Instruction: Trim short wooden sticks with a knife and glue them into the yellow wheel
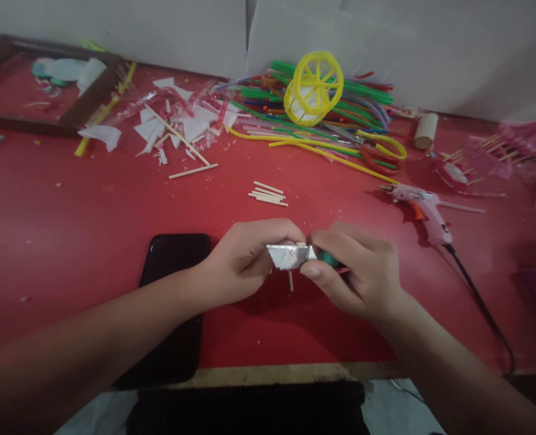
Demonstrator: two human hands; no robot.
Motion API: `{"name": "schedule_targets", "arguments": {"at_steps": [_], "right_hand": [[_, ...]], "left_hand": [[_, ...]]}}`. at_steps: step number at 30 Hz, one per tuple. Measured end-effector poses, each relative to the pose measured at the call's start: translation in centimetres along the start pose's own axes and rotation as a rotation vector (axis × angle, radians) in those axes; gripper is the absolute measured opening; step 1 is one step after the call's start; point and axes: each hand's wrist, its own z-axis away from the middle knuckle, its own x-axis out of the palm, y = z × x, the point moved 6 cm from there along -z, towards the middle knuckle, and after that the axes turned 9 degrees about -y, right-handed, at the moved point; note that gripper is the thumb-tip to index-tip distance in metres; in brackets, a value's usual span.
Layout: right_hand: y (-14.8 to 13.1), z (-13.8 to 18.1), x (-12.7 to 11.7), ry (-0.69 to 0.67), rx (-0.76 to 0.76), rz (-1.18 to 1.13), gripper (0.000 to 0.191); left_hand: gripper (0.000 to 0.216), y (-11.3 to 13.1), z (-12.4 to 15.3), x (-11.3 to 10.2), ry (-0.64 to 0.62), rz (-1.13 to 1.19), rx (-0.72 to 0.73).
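My left hand [243, 260] and my right hand [361, 272] meet above the red table [68, 229], both with fingers closed. Between them shows a flat silvery blade [288, 256], which looks like a utility knife with a teal handle [329, 258] inside my right fist. A thin wooden stick [290, 281] pokes down below the blade, pinched by my left fingers. Four short cut sticks [268, 193] lie just beyond my hands.
A black phone [172, 266] lies under my left forearm. A pink glue gun [424, 211] with a black cord [480, 305] lies on the right. Coloured pipe cleaners [340, 121], a yellow wheel [313, 87], paper scraps [177, 127], a cardboard tube [425, 130] and a brown tray [86, 103] fill the back.
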Motion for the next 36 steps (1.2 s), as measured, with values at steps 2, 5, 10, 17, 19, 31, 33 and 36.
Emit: {"name": "schedule_targets", "arguments": {"at_steps": [2, 5, 10, 17, 19, 31, 33, 36], "right_hand": [[0.0, 0.0, 0.0, -0.004, -0.012, -0.003, 0.039], [1.1, 0.1, -0.3, 0.004, 0.036, -0.014, 0.033], [3.9, 1.1, -2.4, 0.187, 0.255, -0.025, 0.024], [2.5, 0.4, -1.2, 0.111, 0.143, -0.015, 0.027], [3.4, 0.4, -0.8, 0.112, 0.255, 0.056, 0.026], [7.9, 1.5, 1.8, -0.081, 0.491, 0.385, 0.036], [6.8, 1.1, 1.2, -0.028, 0.443, 0.353, 0.037], [4.0, 0.3, 0.3, 0.043, 0.201, 0.107, 0.040]], "left_hand": [[0.027, 0.1, 0.0, 0.0, 0.000, -0.011, -0.002], [0.027, 0.5, 0.1, 0.4, -0.008, -0.008, 0.064], [0.027, 0.1, 0.3, 0.2, 0.070, 0.024, 0.053], [0.017, -1.8, 0.3, 0.3, 0.117, 0.377, -0.077], [0.016, -2.0, 0.1, 0.6, 0.117, 0.519, -0.103], [0.019, -4.1, 0.4, 1.7, 0.104, 0.998, -0.417], [0.019, -4.2, 0.5, 1.7, 0.120, 0.991, -0.454], [0.016, -4.1, 0.3, 1.4, 0.158, 0.995, -0.419]]}}
